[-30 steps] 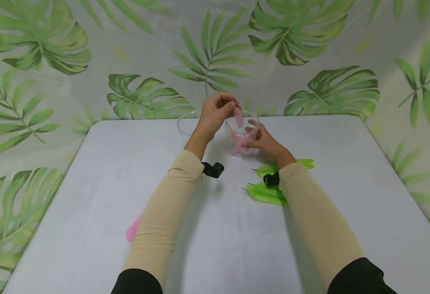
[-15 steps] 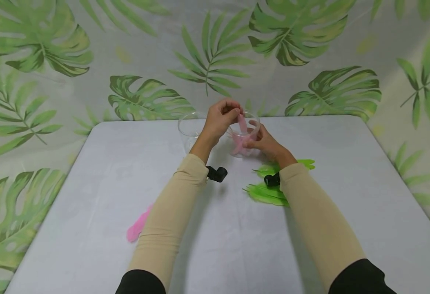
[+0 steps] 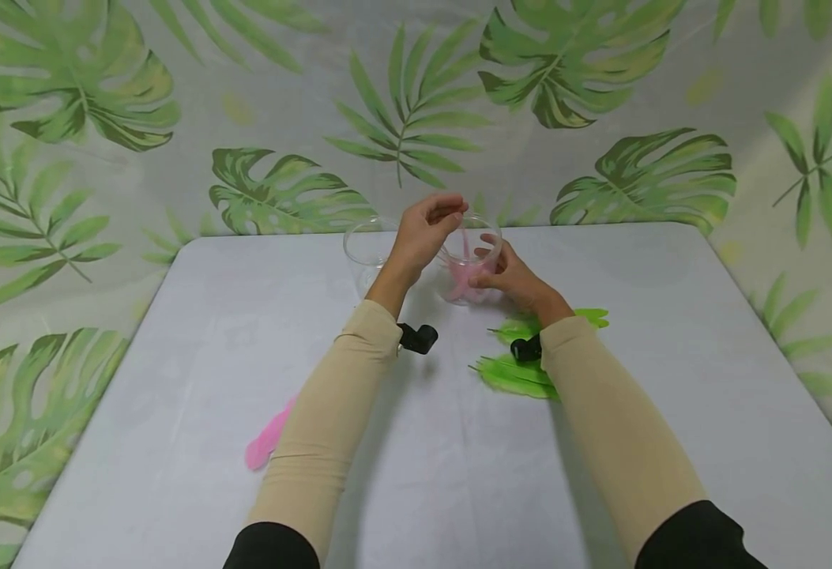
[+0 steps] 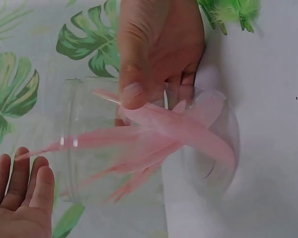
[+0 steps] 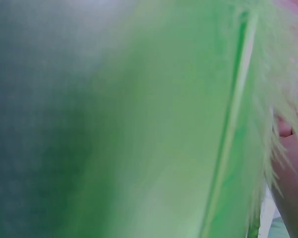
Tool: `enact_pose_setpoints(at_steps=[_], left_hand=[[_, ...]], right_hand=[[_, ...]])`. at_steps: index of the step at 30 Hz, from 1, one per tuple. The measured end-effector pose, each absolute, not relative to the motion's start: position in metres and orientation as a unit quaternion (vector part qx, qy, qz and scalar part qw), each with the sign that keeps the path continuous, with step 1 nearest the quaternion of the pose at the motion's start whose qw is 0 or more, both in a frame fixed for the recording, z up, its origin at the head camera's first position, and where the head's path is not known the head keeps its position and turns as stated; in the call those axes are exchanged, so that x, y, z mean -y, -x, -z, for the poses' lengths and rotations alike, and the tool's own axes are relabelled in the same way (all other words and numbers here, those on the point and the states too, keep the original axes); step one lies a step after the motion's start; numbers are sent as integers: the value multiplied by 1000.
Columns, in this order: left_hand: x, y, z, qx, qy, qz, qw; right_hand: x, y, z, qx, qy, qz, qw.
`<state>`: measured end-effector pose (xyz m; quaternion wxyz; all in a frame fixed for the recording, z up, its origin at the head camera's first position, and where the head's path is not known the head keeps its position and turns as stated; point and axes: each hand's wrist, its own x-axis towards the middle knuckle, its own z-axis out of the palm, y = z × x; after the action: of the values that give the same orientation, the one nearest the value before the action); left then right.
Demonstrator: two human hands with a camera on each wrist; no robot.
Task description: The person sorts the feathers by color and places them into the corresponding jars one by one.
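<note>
My right hand [image 3: 522, 278] grips a clear plastic cup [image 3: 492, 235] near the table's far edge, thumb in front and fingers around its side. Several pink feathers [image 4: 154, 129] stand in it, quill ends toward the rim in the left wrist view. Beside that rim, my left hand [image 4: 23, 191] has its fingers loosely extended; one feather's quill tip reaches close to them. From the head view, the left hand [image 3: 423, 233] hovers at the cup's upper left. Blurred green feather barbs [image 5: 188, 124] fill most of the right wrist view.
Another clear cup [image 3: 367, 257] stands behind my left wrist. Bright green feathers [image 3: 515, 378] lie under my right forearm. A pink feather [image 3: 266, 444] lies partly behind my left sleeve. A leaf-patterned cloth [image 3: 280, 190] hangs behind the white table [image 3: 174, 356].
My left hand lowered a pink feather into the cup and let it go; its fingers have loosened. The right hand has kept holding the cup in place.
</note>
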<state>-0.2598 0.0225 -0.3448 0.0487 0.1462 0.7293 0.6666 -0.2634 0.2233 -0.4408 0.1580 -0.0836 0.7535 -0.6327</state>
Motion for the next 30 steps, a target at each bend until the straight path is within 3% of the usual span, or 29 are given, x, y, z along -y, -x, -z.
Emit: enact_pose_setpoints(at_steps=[12, 20, 30], left_hand=[[10, 250, 329, -767, -175, -617, -14], [66, 234, 318, -801, -178, -571, -3], [144, 190, 323, -875, -207, -437, 33]], right_hand=[[-222, 262, 439, -749, 86, 637, 158], [-222, 264, 443, -753, 94, 633, 156], [-221, 261, 433, -749, 80, 634, 171]])
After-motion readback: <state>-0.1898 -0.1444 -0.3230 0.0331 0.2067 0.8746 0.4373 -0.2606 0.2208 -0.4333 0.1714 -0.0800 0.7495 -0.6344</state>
